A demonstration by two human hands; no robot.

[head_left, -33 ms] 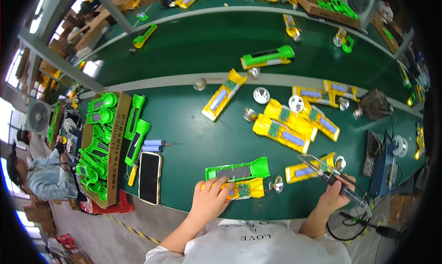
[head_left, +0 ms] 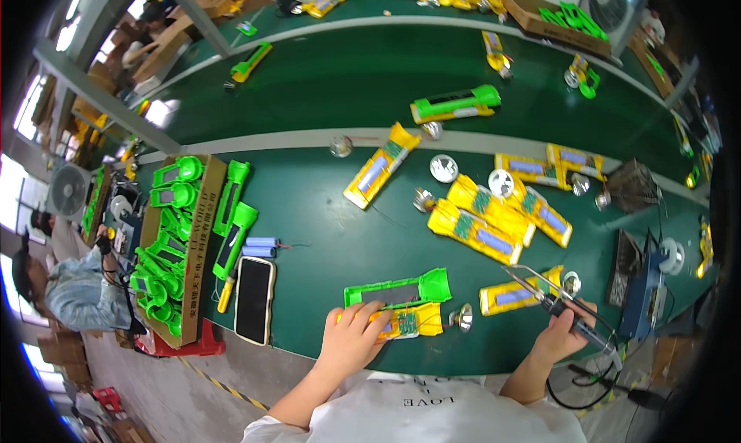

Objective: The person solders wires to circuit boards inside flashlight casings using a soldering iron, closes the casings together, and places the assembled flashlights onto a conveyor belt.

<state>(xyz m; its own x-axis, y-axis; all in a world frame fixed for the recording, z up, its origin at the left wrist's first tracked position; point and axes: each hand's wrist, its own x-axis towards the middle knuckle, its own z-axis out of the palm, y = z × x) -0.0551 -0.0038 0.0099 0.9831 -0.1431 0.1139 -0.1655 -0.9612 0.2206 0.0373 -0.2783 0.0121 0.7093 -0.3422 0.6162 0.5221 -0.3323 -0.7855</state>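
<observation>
My left hand [head_left: 353,336] is closed over the left end of a yellow flashlight housing half [head_left: 428,319], hiding part of it. A green circuit board [head_left: 407,322] shows in that half, and a silver reflector bulb [head_left: 461,317] lies off its right end. Touching its far side is a green housing half [head_left: 401,290] with a dark strip. My right hand [head_left: 562,336] grips a soldering iron [head_left: 557,307] with a thin bent metal tube alongside. The iron's tip points up and left, over another yellow housing half [head_left: 509,296] with a blue battery; whether they touch I cannot tell.
Several yellow halves [head_left: 478,231] lie beyond my hands. Left are a phone [head_left: 253,300], blue batteries [head_left: 259,247], a yellow-handled screwdriver [head_left: 225,295] and a carton [head_left: 202,250] of green housings. A blue soldering station [head_left: 650,292] stands right. A co-worker [head_left: 81,292] sits far left.
The whole view has shifted slightly, so most of the bench appears a little lower and farther right. Both hands keep their holds.
</observation>
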